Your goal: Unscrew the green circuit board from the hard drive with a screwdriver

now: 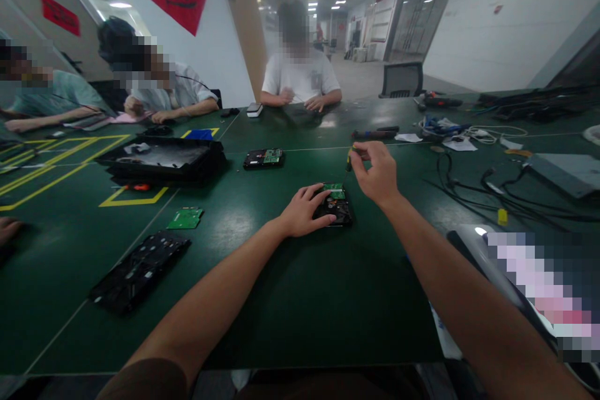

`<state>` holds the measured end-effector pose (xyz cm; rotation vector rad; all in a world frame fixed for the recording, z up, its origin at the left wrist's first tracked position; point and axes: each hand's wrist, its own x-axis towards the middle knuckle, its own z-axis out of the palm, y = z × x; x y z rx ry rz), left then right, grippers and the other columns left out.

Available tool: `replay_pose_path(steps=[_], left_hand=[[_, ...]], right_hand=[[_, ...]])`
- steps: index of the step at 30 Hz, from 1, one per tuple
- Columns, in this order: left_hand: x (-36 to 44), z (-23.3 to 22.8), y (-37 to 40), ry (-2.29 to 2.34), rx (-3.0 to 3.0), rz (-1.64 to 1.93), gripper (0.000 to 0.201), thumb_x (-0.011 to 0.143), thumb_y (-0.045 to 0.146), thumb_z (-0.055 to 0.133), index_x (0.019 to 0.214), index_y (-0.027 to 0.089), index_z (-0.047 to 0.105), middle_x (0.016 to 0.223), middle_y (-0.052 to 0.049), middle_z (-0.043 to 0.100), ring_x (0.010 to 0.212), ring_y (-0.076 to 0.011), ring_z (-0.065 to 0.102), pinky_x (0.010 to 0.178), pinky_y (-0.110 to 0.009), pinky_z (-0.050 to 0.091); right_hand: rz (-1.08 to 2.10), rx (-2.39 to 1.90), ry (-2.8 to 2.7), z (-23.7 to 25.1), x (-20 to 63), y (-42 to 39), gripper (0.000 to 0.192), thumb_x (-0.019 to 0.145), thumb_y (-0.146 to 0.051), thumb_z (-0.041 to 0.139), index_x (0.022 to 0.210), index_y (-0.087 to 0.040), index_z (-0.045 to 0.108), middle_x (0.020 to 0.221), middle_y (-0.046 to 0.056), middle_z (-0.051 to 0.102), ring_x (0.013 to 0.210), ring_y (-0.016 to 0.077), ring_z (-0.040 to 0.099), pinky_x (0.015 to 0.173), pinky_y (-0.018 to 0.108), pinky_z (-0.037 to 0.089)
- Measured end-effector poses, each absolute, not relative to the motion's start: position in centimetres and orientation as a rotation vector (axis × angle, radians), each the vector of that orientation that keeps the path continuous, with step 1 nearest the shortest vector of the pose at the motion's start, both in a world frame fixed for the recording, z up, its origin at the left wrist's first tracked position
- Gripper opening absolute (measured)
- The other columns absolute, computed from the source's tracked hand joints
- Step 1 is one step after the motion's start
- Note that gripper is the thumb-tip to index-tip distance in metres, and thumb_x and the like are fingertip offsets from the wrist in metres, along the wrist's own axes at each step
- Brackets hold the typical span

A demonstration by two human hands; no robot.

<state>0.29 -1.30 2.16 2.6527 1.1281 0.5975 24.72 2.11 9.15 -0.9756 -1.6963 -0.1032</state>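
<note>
Currently left hand (304, 209) pressing flat on hard drive (335, 205), mid-desk (300, 300), fingers spread. Right hand (375, 172) pinched shut on small screwdriver (349, 160), raised just above drive's far edge. Second drive (264, 158) farther back.

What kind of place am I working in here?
Probably an electronics repair or teardown workshop: a long green table marked with yellow tape, bare hard drives and a loose circuit board on it, and other people seated working along the far side.
</note>
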Motion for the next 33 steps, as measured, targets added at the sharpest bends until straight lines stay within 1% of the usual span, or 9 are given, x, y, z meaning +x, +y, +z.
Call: replay_pose_path(steps=[3,7,10,13,19,22,27,30,33], left_hand=[[0.26,2.11,-1.27,1.133,2.644,0.595,0.083,0.093,0.075,0.052,0.161,0.030,0.036,0.165,-0.010,0.033,0.147,-0.0385,0.034,0.122,-0.059,0.032],[0.22,2.09,-1.25,1.137,2.647,0.591,0.084,0.093,0.075,0.052,0.161,0.029,0.036,0.165,-0.011,0.034,0.147,-0.0387,0.034,0.121,-0.058,0.033],[0.24,2.04,-1.20,1.125,2.645,0.605,0.084,0.093,0.075,0.053,0.160,0.028,0.037,0.164,-0.011,0.034,0.146,-0.0391,0.034,0.122,-0.058,0.032],[0.27,1.99,-1.16,1.123,2.639,0.619,0.083,0.092,0.074,0.054,0.160,0.028,0.038,0.164,-0.011,0.035,0.146,-0.0389,0.035,0.122,-0.058,0.032],[0.27,2.09,-1.25,1.146,2.649,0.581,0.084,0.093,0.075,0.051,0.160,0.028,0.037,0.165,-0.011,0.033,0.147,-0.0385,0.033,0.122,-0.058,0.032],[0.31,2.14,-1.28,1.136,2.655,0.588,0.084,0.093,0.075,0.051,0.160,0.027,0.037,0.164,-0.012,0.034,0.147,-0.0385,0.034,0.122,-0.058,0.032],[0.30,2.21,-1.28,1.136,2.650,0.595,0.084,0.093,0.075,0.051,0.161,0.029,0.036,0.165,-0.011,0.033,0.147,-0.0377,0.034,0.122,-0.058,0.032],[0.24,2.30,-1.31,1.140,2.639,0.580,0.084,0.092,0.076,0.052,0.161,0.030,0.036,0.165,-0.011,0.033,0.148,-0.0380,0.034,0.122,-0.058,0.032],[0.22,2.41,-1.38,1.143,2.635,0.571,0.085,0.092,0.076,0.052,0.161,0.030,0.035,0.165,-0.010,0.033,0.148,-0.0380,0.033,0.123,-0.058,0.031]], right_hand=[[-0.141,-0.978,-1.676,9.15,24.70,2.12,0.019,0.095,-0.026,0.061,0.114,-0.023,0.063,0.111,0.010,0.064,0.093,0.0245,0.066,0.087,0.046,0.058],[-0.092,-0.976,-1.652,8.93,24.75,2.36,0.020,0.094,-0.029,0.064,0.112,-0.023,0.059,0.110,0.010,0.067,0.096,0.0254,0.067,0.086,0.045,0.060],[-0.060,-0.983,-1.687,8.87,24.74,2.32,0.021,0.096,-0.030,0.062,0.116,-0.023,0.060,0.107,0.009,0.067,0.092,0.0241,0.068,0.085,0.044,0.060],[-0.096,-0.979,-1.699,8.92,24.70,2.20,0.022,0.097,-0.027,0.059,0.118,-0.023,0.062,0.111,0.011,0.065,0.091,0.0236,0.067,0.086,0.045,0.059],[-0.101,-0.992,-1.630,8.92,24.67,2.37,0.020,0.092,-0.027,0.065,0.110,-0.023,0.058,0.109,0.011,0.066,0.093,0.0253,0.067,0.083,0.045,0.060],[-0.083,-0.989,-1.664,8.99,24.57,2.18,0.019,0.095,-0.029,0.063,0.113,-0.023,0.060,0.107,0.010,0.066,0.093,0.0247,0.067,0.083,0.045,0.060],[-0.124,-0.992,-1.670,9.18,24.50,1.92,0.020,0.095,-0.025,0.059,0.115,-0.022,0.062,0.113,0.012,0.062,0.093,0.0243,0.067,0.083,0.045,0.061],[-0.107,-1.002,-1.632,9.18,24.54,2.07,0.021,0.092,-0.025,0.064,0.112,-0.021,0.060,0.113,0.012,0.065,0.092,0.0246,0.067,0.080,0.044,0.061],[-0.088,-1.007,-1.646,9.18,24.57,2.11,0.021,0.093,-0.027,0.064,0.113,-0.021,0.061,0.108,0.011,0.068,0.091,0.0243,0.068,0.081,0.043,0.060]])
